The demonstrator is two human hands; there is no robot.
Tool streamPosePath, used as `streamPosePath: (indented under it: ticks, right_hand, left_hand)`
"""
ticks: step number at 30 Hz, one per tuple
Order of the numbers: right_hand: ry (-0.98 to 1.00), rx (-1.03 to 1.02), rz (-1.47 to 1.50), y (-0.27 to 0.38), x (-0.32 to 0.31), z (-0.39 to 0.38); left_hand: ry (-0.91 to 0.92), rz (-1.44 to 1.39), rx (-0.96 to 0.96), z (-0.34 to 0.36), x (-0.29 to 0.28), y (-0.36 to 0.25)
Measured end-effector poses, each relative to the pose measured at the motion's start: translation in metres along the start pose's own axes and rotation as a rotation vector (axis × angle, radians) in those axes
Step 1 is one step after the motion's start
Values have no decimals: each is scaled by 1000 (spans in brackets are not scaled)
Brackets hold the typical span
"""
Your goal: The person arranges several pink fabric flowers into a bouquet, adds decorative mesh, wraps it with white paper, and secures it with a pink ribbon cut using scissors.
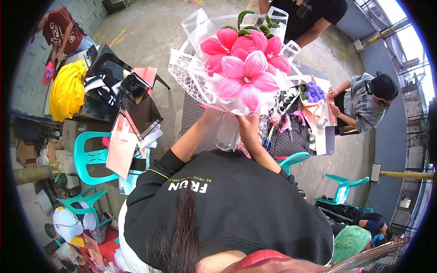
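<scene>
A bouquet [248, 75] of large pink flowers, which look made of fuzzy stems, stands upright in front of me over the table. White wrapping paper [193, 29] with sheer edges and white netting [182, 75] surrounds it, and green fuzzy pieces curl at its far side. Under the blooms, my right hand [249, 122] is closed round the gathered base. My left hand [210, 116] grips the lower left of the wrapping, its fingers mostly hidden behind the paper. Below the hands hangs a pale white tail of wrapping [227, 134].
A dark quilted table [291, 141] holds purple flowers [314, 92] and loose pink pieces. One person [368, 102] works at its right; another [309, 18] stands beyond. Left are a teal chair [86, 157] with pink and dark sheets [123, 150] and a yellow cloth [67, 91].
</scene>
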State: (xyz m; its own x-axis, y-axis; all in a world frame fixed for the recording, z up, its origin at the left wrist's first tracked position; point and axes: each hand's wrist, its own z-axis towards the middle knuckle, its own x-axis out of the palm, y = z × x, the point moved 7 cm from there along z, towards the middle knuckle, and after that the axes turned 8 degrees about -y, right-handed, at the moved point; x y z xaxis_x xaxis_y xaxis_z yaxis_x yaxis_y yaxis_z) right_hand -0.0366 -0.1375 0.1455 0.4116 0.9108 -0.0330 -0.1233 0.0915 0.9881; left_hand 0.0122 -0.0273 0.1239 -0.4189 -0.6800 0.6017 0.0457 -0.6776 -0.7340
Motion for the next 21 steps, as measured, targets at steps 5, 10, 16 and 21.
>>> streamPosePath:
  ticks: [5, 10, 16, 21]
  right_hand:
    - [9, -62, -192, -2, -8, -1]
    - [141, -36, -456, -24, -2, -5]
    - [70, -331, -414, 20, 5, -10]
    - [188, -158, -332, 17, 3, -9]
  left_hand:
    - [191, 320, 46, -6, -2, 5]
    - [135, 283, -26, -4, -6, 6]
    - [40, 218, -92, 1, -14, 12]
    - [3, 259, -135, 4, -21, 9]
